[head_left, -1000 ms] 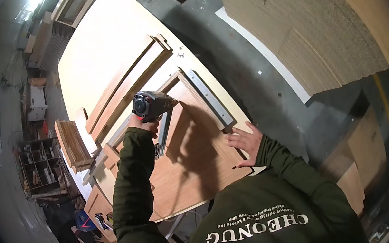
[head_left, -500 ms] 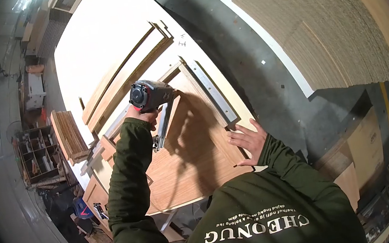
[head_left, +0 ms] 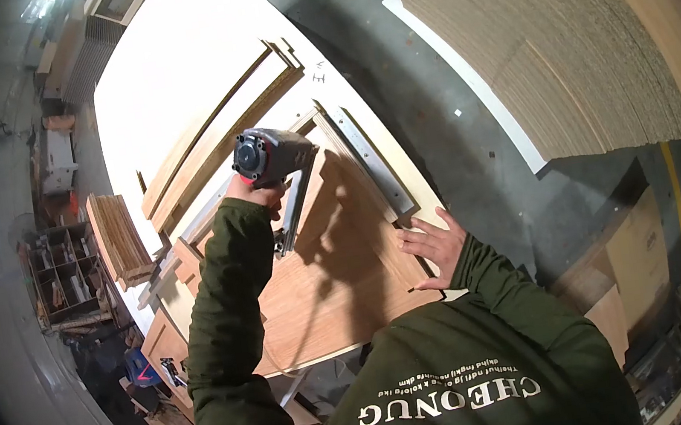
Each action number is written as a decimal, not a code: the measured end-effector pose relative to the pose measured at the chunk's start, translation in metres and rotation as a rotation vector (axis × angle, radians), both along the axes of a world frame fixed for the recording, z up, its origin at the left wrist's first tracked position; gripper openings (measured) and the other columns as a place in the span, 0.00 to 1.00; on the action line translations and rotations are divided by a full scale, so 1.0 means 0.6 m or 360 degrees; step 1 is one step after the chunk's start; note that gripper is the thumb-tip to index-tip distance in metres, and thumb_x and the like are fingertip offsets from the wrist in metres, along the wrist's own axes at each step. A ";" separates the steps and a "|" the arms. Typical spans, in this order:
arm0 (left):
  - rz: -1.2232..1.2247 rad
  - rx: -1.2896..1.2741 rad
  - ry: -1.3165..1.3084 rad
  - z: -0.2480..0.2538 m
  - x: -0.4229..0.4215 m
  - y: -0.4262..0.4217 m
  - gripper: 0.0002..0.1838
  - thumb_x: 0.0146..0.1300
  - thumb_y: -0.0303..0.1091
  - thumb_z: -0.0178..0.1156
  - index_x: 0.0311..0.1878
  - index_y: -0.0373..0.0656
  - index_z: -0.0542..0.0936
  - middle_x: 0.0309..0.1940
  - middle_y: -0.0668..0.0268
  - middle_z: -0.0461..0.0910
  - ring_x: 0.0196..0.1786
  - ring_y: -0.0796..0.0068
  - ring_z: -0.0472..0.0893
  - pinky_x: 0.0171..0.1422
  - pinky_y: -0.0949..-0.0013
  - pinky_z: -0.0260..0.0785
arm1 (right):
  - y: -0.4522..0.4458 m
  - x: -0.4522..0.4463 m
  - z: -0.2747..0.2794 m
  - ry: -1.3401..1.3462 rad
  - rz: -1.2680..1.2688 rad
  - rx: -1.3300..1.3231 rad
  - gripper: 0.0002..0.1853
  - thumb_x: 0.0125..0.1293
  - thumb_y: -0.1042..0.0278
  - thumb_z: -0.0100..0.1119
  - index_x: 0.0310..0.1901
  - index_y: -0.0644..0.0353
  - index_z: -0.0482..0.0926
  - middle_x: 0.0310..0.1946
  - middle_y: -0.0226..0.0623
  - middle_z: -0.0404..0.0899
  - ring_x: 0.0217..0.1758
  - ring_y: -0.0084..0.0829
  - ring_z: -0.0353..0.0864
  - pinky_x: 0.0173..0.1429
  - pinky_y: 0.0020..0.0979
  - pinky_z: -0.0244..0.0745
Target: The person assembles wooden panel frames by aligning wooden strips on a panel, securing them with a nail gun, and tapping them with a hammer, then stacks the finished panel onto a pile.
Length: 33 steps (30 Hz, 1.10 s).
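Observation:
My left hand (head_left: 257,196) is wrapped round the handle of a dark nail gun (head_left: 268,155). The gun's nose meets the inner edge of a wooden frame around a wood panel (head_left: 326,300), near the frame's far corner. My right hand (head_left: 435,247) lies with spread fingers on the panel's right edge and holds nothing. Just beyond it, a metal strip (head_left: 376,169) runs along the frame's right side. The gun's own shadow and my arm's shadow cover the middle of the panel.
Long wooden strips (head_left: 216,147) lie on the pale worktable (head_left: 173,54). A short stack of boards (head_left: 116,242) stands at its left edge. To the right rises a tall stack of boards (head_left: 544,57). A compartment rack (head_left: 65,274) is on the floor at left.
The nail gun in my left hand has shifted slightly right and up along the frame. My right hand stays at the panel's right edge. The view has turned a little.

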<state>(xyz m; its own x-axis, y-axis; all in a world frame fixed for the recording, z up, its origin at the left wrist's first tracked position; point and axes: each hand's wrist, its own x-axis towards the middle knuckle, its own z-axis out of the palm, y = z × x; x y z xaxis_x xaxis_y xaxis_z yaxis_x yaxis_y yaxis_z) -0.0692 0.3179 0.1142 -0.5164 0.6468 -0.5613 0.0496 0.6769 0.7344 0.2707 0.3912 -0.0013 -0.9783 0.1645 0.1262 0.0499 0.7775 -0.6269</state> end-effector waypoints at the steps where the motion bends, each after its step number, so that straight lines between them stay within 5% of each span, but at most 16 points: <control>1: 0.0011 -0.0010 0.0019 0.003 0.003 0.007 0.09 0.48 0.26 0.61 0.35 0.40 0.76 0.16 0.67 0.72 0.15 0.77 0.72 0.15 0.73 0.66 | 0.000 -0.001 0.001 0.0001 0.0000 -0.0002 0.39 0.42 0.38 0.65 0.55 0.49 0.70 0.62 0.27 0.66 0.65 0.35 0.64 0.68 0.55 0.46; 5: 0.0005 -0.0108 0.0081 0.011 0.012 0.036 0.07 0.48 0.28 0.61 0.31 0.38 0.76 0.15 0.67 0.71 0.15 0.77 0.72 0.17 0.72 0.67 | 0.000 0.001 -0.002 -0.0014 0.0011 -0.0059 0.42 0.39 0.40 0.67 0.58 0.48 0.68 0.64 0.25 0.62 0.66 0.34 0.62 0.71 0.54 0.39; 10: -0.0033 -0.0166 0.0089 -0.009 0.001 0.042 0.10 0.48 0.24 0.62 0.36 0.41 0.76 0.15 0.67 0.72 0.12 0.76 0.71 0.14 0.72 0.65 | -0.001 0.002 0.001 -0.0016 0.0004 -0.0059 0.42 0.39 0.40 0.67 0.59 0.48 0.68 0.64 0.25 0.62 0.66 0.34 0.62 0.71 0.53 0.40; 25: -0.0019 0.0047 -0.0092 -0.002 0.015 0.018 0.03 0.51 0.22 0.59 0.31 0.37 0.77 0.13 0.67 0.70 0.13 0.77 0.70 0.16 0.72 0.65 | 0.002 0.000 0.003 -0.0022 0.0024 -0.0019 0.40 0.40 0.39 0.66 0.57 0.49 0.69 0.64 0.26 0.63 0.65 0.35 0.63 0.69 0.54 0.43; 26: -0.0050 -0.0083 -0.0066 -0.011 0.015 0.022 0.11 0.47 0.24 0.60 0.37 0.39 0.76 0.13 0.68 0.68 0.12 0.77 0.70 0.13 0.72 0.64 | 0.003 0.000 0.005 -0.0024 0.0024 -0.0023 0.40 0.40 0.40 0.66 0.57 0.49 0.69 0.64 0.26 0.63 0.65 0.35 0.63 0.69 0.54 0.43; 29: -0.0114 -0.0240 0.0066 -0.029 0.004 0.031 0.11 0.48 0.24 0.61 0.37 0.39 0.76 0.13 0.69 0.68 0.13 0.77 0.70 0.13 0.72 0.64 | -0.001 0.001 0.004 -0.0049 0.0022 -0.0017 0.41 0.40 0.40 0.66 0.57 0.49 0.69 0.64 0.26 0.63 0.65 0.35 0.62 0.69 0.55 0.43; 33: -0.0021 -0.0087 -0.0018 -0.017 0.009 0.017 0.05 0.50 0.26 0.61 0.32 0.40 0.78 0.14 0.69 0.70 0.15 0.78 0.70 0.17 0.72 0.64 | 0.003 -0.001 -0.001 -0.0013 0.0021 -0.0010 0.41 0.40 0.40 0.67 0.58 0.48 0.68 0.64 0.26 0.62 0.65 0.34 0.62 0.69 0.54 0.43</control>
